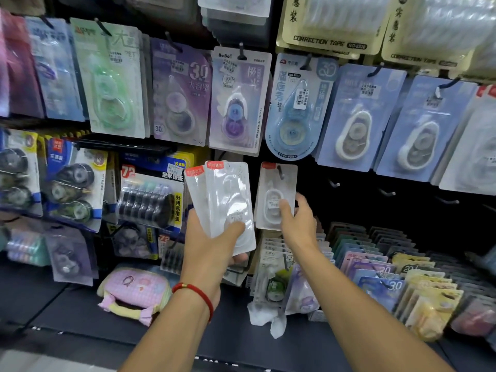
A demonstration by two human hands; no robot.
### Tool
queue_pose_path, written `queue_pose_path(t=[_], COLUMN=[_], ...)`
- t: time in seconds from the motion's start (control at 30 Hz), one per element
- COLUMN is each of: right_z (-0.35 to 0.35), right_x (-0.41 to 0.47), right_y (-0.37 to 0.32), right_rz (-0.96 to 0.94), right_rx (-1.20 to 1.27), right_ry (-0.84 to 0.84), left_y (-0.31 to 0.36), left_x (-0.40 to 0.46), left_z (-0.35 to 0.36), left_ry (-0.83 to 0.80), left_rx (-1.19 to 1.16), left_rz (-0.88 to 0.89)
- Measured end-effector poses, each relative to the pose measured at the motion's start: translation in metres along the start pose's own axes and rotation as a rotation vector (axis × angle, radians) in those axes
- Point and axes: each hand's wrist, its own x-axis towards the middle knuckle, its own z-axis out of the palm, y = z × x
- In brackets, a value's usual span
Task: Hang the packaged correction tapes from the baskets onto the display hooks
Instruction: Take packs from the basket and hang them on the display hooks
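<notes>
My left hand [214,245] grips a small stack of white packaged correction tapes [225,200] with red corner tags, held upright in front of the display wall. My right hand [298,218] pinches the lower edge of a single white packaged correction tape [276,189], thumb on its front. The top of that pack sits at a black display hook [281,173]; the hook tip shows through the pack's hole. To the right, three bare hooks [334,183] stick out of the dark panel.
Rows of hanging correction tape packs fill the wall above [236,103] and to the left [72,183]. Upright packs stand in shelf bins at lower right [381,280]. A pink pouch [134,291] lies on the dark shelf at lower left.
</notes>
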Motion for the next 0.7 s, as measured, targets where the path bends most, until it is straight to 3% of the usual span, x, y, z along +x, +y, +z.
queue_pose_path(t=[0.13, 0.2, 0.3, 0.43, 0.53, 0.7], right_z=[0.0, -0.005, -0.019, -0.034, -0.043, -0.05], right_x=[0.006, -0.007, -0.038, -0.07, -0.071, -0.066], right_y=[0.001, -0.006, -0.022, -0.045, -0.046, -0.039], right_rz=[0.133, 0.11, -0.065, -0.091, -0.078, -0.011], right_rx=[-0.117, -0.111, 0.036, 0.275, 0.327, 0.352], right_ry=[-0.079, -0.078, -0.159, -0.388, -0.358, -0.249], left_y=[-0.003, -0.003, -0.003, -0.003, -0.003, -0.004], left_x=[0.001, 0.001, -0.001, -0.007, -0.01, -0.009], left_z=[0.002, 0.002, 0.004, 0.008, 0.01, 0.011], left_ry=[-0.036, -0.054, -0.095, -0.184, -0.231, -0.105], left_rx=[0.013, 0.012, 0.027, 0.002, 0.017, 0.079], left_rz=[-0.047, -0.048, -0.021, 0.009, -0.029, -0.09])
